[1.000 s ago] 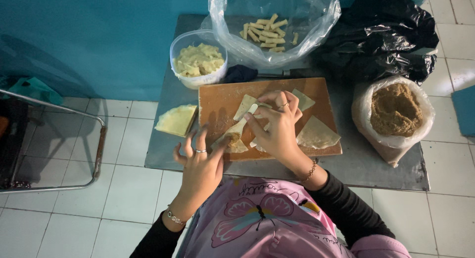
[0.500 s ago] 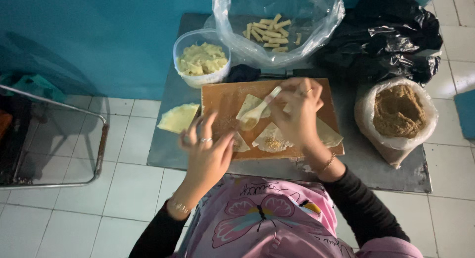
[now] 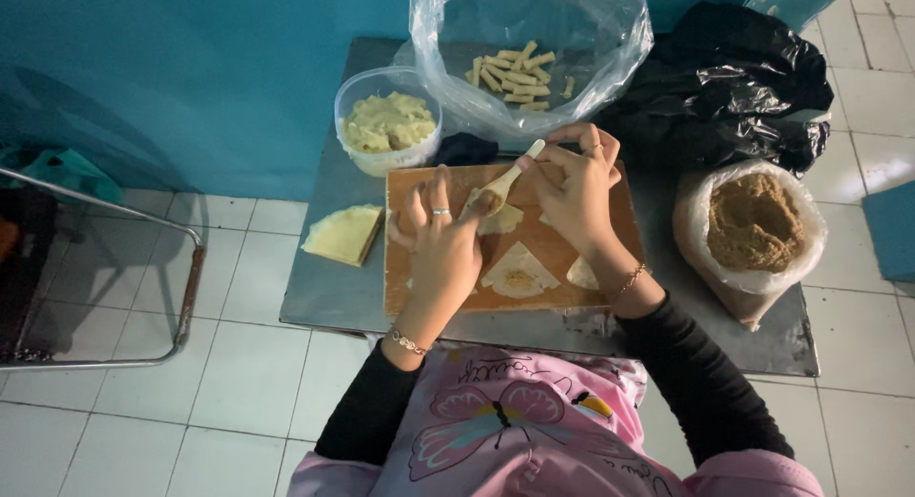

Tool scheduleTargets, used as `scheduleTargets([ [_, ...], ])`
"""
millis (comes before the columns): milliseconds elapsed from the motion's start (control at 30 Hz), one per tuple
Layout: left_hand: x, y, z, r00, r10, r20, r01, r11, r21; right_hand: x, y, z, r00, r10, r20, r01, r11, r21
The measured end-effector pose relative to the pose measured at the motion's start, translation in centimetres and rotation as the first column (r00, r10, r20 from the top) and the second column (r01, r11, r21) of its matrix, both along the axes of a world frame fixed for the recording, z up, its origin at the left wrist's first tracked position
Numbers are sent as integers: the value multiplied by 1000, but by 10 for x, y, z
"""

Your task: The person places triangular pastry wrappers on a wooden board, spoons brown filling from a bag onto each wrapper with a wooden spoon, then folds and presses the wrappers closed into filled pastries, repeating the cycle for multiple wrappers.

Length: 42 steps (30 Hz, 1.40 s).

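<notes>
- A pale wooden spoon (image 3: 503,181) is gripped by its handle in the fingers of the right hand (image 3: 575,184), its bowl pointed down to the left over the wooden cutting board (image 3: 558,244).
- The left hand (image 3: 440,242) is laid on the board with fingers loosely spread, nothing being held; its fingertips are at a pale pastry sheet (image 3: 499,217) under the spoon's bowl.
- A folded triangular pastry (image 3: 519,271) with a dab of brown filling is seen in the middle of the board, just right of the left hand; another pale piece (image 3: 582,272) is partly hidden by the right wrist.
- A stack of pale yellow sheets (image 3: 344,234) is placed on the grey metal worktop (image 3: 329,287), just left of the board.
- A round clear plastic tub (image 3: 388,133) of yellowish mash is set behind the board's left corner.
- A clear plastic bag (image 3: 534,49), opened wide, is found behind the board, with small rolled sticks (image 3: 515,72) inside.
- A crumpled black plastic bag (image 3: 729,82) is at the back right.
- A clear bag of brown crumbly filling (image 3: 753,225) is set at the right, its rim rolled down.
</notes>
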State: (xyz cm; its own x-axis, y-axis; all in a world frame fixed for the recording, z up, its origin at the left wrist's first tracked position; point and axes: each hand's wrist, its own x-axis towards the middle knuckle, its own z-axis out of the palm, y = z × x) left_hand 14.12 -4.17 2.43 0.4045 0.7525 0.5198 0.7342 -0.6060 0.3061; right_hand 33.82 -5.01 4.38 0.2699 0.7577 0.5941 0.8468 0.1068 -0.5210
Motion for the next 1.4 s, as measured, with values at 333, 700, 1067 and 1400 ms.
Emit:
scheduleTargets([
  [333, -2, -1, -6, 996, -1, -92, -1, 1000, -24, -1, -3, 1, 1000, 9, -14, -9, 1000, -21],
  [700, -3, -4, -8, 997, 4, -72, -3, 1000, 9, -1, -5, 3, 1000, 8, 5, -8, 1000, -30],
  [1067, -6, -4, -11, 999, 8, -52, -8, 1000, 1, 2, -2, 0, 998, -69, -10, 68, 998, -13],
  [1400, -3, -21, -3, 999, -39, 29, 41, 998, -51, 46, -58, 15, 975, -220, -13, 221, 974, 44],
])
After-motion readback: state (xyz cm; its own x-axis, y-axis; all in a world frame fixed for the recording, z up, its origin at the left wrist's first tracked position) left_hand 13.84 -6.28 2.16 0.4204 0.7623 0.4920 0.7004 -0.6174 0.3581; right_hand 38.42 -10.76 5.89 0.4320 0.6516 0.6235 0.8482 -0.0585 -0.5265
